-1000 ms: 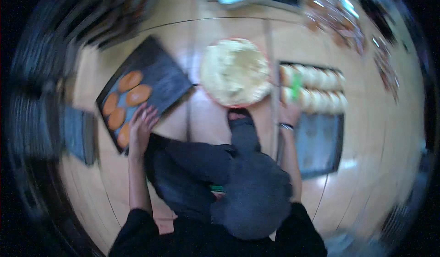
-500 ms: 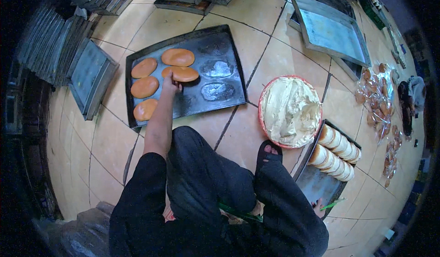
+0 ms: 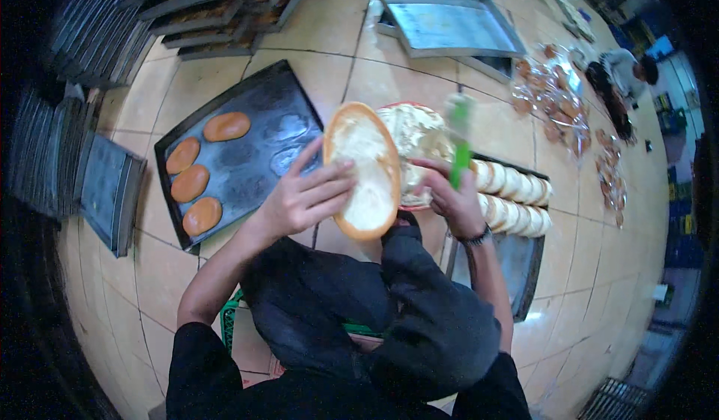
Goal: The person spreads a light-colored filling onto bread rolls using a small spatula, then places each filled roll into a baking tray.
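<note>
My left hand point(image 3: 307, 198) holds an oval bun point(image 3: 365, 188) by its left side, with the pale cut face showing inside a golden-brown rim. Whether cream coats that face is hard to tell. To the right, my right hand point(image 3: 455, 201) grips a green spatula point(image 3: 460, 154) pointing up, its tip smeared by motion. Behind the bun stands a bowl of whipped pale cream point(image 3: 408, 128), partly hidden by bun and hand. Several whole glossy buns point(image 3: 226, 126) lie on the dark baking tray point(image 3: 258, 169) at left.
Cream-covered buns point(image 3: 517, 199) stand in two rows in a tray point(image 3: 524, 259) at right. Metal trays point(image 3: 453, 23) lie at the back; more are stacked far left point(image 3: 97, 46). Bagged buns point(image 3: 554, 105) rest on the tiled floor, near another person point(image 3: 625, 72) at far right.
My left hand has lifted a bun off the baking tray and brought it before me, its cut face now showing. My right hand has risen with the spatula from beside the right tray. The view has shifted.
</note>
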Action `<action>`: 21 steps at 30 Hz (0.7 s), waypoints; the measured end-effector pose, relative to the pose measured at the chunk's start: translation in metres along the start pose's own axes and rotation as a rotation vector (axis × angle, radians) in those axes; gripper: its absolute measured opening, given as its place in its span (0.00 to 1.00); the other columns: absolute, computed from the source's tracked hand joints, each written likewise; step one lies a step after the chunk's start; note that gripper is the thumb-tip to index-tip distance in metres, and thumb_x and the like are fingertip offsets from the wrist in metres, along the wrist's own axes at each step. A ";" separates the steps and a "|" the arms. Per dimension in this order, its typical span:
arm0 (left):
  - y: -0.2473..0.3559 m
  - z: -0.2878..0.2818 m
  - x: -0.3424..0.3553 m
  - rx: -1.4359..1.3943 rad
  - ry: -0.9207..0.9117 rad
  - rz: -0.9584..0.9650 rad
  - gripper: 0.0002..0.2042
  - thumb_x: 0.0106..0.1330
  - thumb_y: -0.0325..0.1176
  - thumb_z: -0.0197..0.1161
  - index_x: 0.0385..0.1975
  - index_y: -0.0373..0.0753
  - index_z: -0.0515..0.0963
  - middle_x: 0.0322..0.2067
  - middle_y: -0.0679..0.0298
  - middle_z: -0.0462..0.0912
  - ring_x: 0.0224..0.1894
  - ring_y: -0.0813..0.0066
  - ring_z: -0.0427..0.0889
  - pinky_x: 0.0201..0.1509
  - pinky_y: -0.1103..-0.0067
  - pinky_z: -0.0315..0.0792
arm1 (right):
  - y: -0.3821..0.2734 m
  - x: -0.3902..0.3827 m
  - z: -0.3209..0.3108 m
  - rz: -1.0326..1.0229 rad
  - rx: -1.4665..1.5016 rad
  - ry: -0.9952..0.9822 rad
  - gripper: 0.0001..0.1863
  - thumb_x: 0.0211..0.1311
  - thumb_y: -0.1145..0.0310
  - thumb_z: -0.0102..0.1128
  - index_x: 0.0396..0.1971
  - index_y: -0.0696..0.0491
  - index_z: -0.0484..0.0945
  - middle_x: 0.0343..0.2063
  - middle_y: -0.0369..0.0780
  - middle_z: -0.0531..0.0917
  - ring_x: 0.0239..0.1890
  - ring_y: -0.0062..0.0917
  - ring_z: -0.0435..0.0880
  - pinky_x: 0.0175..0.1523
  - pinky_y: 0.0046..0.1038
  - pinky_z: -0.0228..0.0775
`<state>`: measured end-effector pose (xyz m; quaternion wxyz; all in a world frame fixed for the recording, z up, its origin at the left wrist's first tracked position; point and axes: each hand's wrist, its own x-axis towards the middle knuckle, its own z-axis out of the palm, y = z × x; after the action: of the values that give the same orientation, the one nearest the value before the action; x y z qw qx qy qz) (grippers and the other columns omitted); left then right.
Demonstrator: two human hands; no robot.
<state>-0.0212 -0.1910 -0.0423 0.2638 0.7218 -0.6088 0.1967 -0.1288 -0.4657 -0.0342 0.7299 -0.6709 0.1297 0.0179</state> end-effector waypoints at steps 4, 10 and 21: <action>0.048 0.009 0.043 -0.467 0.271 -0.321 0.20 0.60 0.28 0.62 0.53 0.36 0.71 0.51 0.56 0.78 0.62 0.63 0.71 0.64 0.60 0.68 | -0.035 -0.019 0.003 -0.069 -0.032 0.021 0.13 0.63 0.65 0.63 0.41 0.59 0.80 0.20 0.28 0.77 0.15 0.06 0.63 0.18 0.13 0.49; 0.061 -0.010 0.080 -1.376 0.002 -0.995 0.24 0.67 0.24 0.58 0.62 0.33 0.61 0.45 0.54 0.80 0.41 0.72 0.84 0.40 0.79 0.81 | -0.049 -0.053 -0.005 -0.215 -0.023 0.048 0.17 0.58 0.66 0.67 0.43 0.60 0.79 0.22 0.30 0.79 0.17 0.07 0.67 0.18 0.13 0.50; 0.055 -0.034 0.064 -2.017 0.169 -1.078 0.21 0.64 0.23 0.55 0.57 0.25 0.67 0.48 0.49 0.79 0.50 0.64 0.81 0.55 0.74 0.77 | -0.023 -0.049 -0.086 0.000 0.216 0.011 0.18 0.66 0.60 0.57 0.51 0.53 0.76 0.23 0.29 0.73 0.21 0.09 0.69 0.25 0.15 0.62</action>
<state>-0.0621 -0.2262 0.0309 0.8124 0.3331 -0.0813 -0.4716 -0.1862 -0.5455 -0.0068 0.7972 -0.5884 0.1349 0.0001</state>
